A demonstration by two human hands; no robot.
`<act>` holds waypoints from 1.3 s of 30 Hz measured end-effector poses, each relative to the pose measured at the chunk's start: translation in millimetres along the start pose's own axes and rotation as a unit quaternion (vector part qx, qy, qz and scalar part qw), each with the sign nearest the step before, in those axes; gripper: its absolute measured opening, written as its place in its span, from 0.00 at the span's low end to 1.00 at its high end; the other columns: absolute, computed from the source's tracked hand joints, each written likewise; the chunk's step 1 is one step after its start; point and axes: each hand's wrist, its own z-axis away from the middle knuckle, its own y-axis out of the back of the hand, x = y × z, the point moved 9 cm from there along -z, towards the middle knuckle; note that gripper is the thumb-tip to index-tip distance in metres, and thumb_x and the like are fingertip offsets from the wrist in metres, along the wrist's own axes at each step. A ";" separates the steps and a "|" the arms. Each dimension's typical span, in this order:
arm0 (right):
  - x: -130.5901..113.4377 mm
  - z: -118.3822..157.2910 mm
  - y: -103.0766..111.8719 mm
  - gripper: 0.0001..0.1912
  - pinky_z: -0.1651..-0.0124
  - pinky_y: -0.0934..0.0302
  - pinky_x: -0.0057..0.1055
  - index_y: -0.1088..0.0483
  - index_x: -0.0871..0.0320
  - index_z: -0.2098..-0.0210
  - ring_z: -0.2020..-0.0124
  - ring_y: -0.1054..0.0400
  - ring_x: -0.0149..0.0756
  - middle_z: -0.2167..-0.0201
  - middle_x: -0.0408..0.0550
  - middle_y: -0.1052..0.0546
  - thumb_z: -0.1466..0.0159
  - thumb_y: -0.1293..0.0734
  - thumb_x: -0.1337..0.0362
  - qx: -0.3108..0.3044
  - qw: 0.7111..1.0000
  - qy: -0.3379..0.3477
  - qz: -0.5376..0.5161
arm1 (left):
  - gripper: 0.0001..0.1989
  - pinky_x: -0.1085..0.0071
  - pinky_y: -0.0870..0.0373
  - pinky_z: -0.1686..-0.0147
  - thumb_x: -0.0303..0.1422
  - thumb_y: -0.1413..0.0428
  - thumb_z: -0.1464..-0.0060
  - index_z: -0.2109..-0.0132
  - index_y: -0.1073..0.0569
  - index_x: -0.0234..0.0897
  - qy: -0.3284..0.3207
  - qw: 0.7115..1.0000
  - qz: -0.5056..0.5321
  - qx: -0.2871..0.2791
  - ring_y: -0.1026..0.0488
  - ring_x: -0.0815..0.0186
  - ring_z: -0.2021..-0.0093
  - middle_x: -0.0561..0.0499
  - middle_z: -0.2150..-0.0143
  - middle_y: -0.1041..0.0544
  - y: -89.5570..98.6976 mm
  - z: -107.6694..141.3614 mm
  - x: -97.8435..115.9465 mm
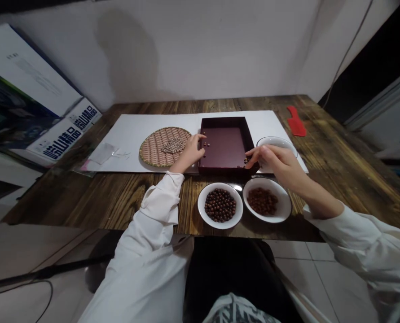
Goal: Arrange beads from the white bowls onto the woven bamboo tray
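A dark red square box (225,170) stands on a white sheet, with several small beads lying along its left side and in its near right corner. My left hand (193,151) is at the box's left wall, thumb and forefinger apart, near the beads there. Over the near right corner is my right hand (274,160), its fingers pressed together beside the beads; whatever they hold is too small to make out. Left of the box lies a round woven tray (149,150) bearing a heap of pale beads (173,145).
Near the table's front edge are a white bowl of dark beads (220,205) and a white bowl of reddish-brown pieces (262,201). Another white bowl (280,142) sits partly behind my right hand. A red comb-like tool (296,122) lies at the back right.
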 end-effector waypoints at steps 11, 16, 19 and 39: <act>18.8 -31.9 -0.4 0.23 0.49 0.39 0.40 0.30 0.53 0.69 0.63 0.26 0.39 0.75 0.45 0.21 0.28 0.48 0.50 0.051 0.998 -0.005 0.042 | 0.30 0.58 0.40 0.34 0.20 0.54 0.61 0.47 0.35 0.41 -0.050 0.976 0.212 0.033 0.34 0.62 0.38 0.48 0.43 0.30 -4.1 -8.1 -3.0; 33.6 -34.1 -7.4 0.23 0.53 0.39 0.37 0.31 0.54 0.68 0.65 0.27 0.38 0.73 0.45 0.20 0.28 0.48 0.50 0.026 0.999 -0.019 0.022 | 0.29 0.58 0.52 0.28 0.19 0.55 0.59 0.49 0.33 0.42 -0.080 0.969 0.224 0.065 0.43 0.64 0.31 0.51 0.37 0.33 4.7 -4.1 9.5; 45.2 -33.0 -15.2 0.23 0.56 0.37 0.34 0.30 0.56 0.66 0.65 0.26 0.37 0.71 0.46 0.20 0.27 0.48 0.51 -0.007 0.999 -0.043 0.003 | 0.28 0.57 0.54 0.28 0.17 0.55 0.58 0.49 0.32 0.43 -0.091 0.968 0.220 0.081 0.47 0.64 0.29 0.53 0.33 0.37 8.7 1.8 20.3; 16.8 -11.9 -103.9 0.22 0.45 0.36 0.39 0.32 0.64 0.42 0.44 0.33 0.42 0.45 0.58 0.25 0.27 0.48 0.62 -0.341 0.904 0.208 0.152 | 0.30 0.52 0.52 0.28 0.18 0.55 0.57 0.46 0.35 0.42 -0.097 0.955 0.265 0.094 0.46 0.62 0.29 0.49 0.35 0.36 6.2 3.3 16.7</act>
